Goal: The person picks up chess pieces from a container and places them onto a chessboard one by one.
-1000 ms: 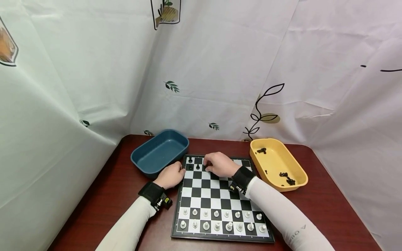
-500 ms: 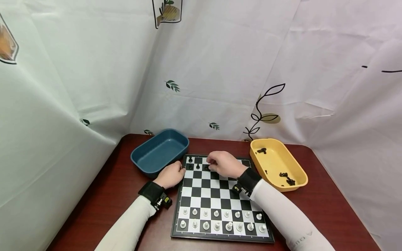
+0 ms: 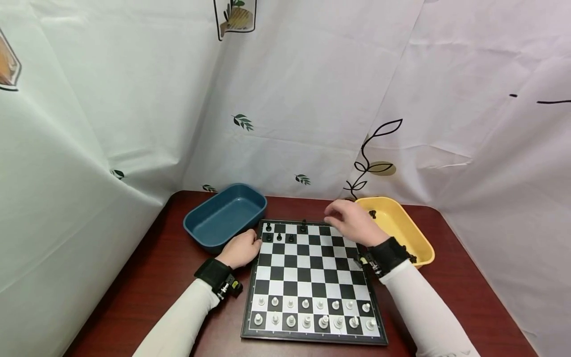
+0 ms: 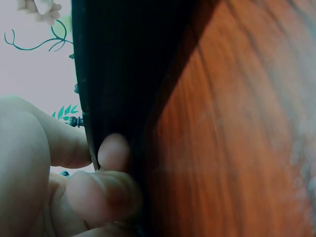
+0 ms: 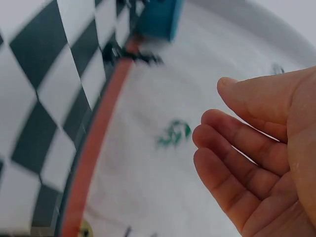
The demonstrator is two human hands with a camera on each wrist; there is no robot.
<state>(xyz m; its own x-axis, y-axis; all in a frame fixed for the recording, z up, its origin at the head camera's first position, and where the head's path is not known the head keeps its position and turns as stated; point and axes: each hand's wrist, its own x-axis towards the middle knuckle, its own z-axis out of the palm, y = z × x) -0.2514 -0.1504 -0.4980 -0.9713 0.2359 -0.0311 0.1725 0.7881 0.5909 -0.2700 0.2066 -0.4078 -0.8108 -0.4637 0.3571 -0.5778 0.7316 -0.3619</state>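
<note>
My left hand holds the near-left edge of the chessboard, thumb and fingers pinching its dark rim in the left wrist view. With its fingers loosely bent, my right hand hovers over the board's far right corner, holding nothing. Several black chess pieces stand at the far left of the board, among them a pawn in the second row. A taller black piece is upright alone further right in the far row. White chess pieces fill the two near rows.
A yellow tray at the right has black pieces in it, partly hidden by my right hand and wrist. The blue tray stands at the back left, close to my left hand. A patterned white cloth hangs behind the table.
My right hand has let go of the black pawn in the second row and moved right toward the yellow tray, uncovering the taller black piece. My left hand stays on the board's edge.
</note>
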